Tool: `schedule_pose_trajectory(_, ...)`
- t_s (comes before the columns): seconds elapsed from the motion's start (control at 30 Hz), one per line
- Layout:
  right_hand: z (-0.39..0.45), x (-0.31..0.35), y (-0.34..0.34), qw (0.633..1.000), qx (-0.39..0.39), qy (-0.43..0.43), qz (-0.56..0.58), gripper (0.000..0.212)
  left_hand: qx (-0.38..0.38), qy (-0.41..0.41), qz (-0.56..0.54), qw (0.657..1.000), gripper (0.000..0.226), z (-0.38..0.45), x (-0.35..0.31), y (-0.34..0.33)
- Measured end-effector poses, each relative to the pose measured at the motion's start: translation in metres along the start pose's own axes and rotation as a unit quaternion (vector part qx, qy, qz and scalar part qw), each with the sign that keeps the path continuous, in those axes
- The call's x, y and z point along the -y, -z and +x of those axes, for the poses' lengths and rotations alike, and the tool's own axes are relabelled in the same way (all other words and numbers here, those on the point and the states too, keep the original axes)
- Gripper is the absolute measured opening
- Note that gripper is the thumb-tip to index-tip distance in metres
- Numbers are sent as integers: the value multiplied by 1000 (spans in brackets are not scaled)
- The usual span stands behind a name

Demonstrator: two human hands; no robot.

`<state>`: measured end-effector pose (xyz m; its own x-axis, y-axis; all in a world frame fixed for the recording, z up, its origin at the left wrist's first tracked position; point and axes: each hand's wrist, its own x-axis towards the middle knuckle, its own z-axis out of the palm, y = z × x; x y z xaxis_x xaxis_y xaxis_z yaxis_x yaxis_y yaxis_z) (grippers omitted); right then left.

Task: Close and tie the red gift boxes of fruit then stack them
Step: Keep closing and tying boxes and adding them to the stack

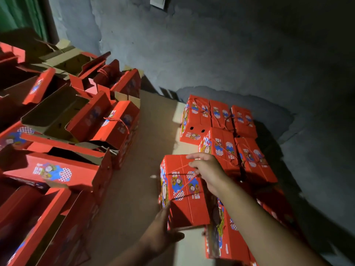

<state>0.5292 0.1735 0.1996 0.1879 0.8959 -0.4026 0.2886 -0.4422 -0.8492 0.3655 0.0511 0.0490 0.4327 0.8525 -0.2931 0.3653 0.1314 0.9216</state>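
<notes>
Closed red cardboard gift box (pixel 184 191) at lower centre — right hand (pixel 206 170) pinches its cord (pixel 179 167); left hand (pixel 163 233), fingers straight, presses its side.

From my remote seat I see two bare forearms entering from the bottom edge, with no sleeves, gloves, watch or rings showing on either. The left hand (pixel 163 233) sits in shadow, its outline soft and blurred. The right hand (pixel 207 169) is well lit, its fingers (pixel 194 156) plainly visible.
</notes>
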Motion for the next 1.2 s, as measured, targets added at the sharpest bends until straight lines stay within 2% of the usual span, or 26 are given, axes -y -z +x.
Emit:
schedule_pose_trajectory(0.17, 54, 17, 10, 999, -33, -11, 40, 27, -44, -4, 25, 999, 109, 72, -11, 12)
schedule_pose_trajectory(0.33, 113, 34, 25, 997, -40, -3, 58, 30, -63, -35, 10, 997, 84, 144, -23, 32)
schedule_pose_trajectory(0.47, 158, 46, 37, 996, -47, -6, 76, 31, -59, -42, -40, 997, 91, 198, -26, 39)
schedule_pose_trajectory(0.67, 206, 56, 53, 992, -53, 6, 117, 30, -59, -83, -4, 995, 96, 259, -30, 45)
schedule_pose_trajectory(0.93, 235, 54, 72, 986, -53, 13, 160, 28, -51, -108, 31, 992, 95, 279, -41, 49)
schedule_pose_trajectory(1.1, 241, 42, 69, 995, -71, 52, 49, 27, -43, -99, 53, 993, 98, 281, -38, 50)
schedule_pose_trajectory(1.2, 239, 22, 63, 994, -74, 59, -52, 30, -39, -102, 86, 990, 87, 278, -41, 46)
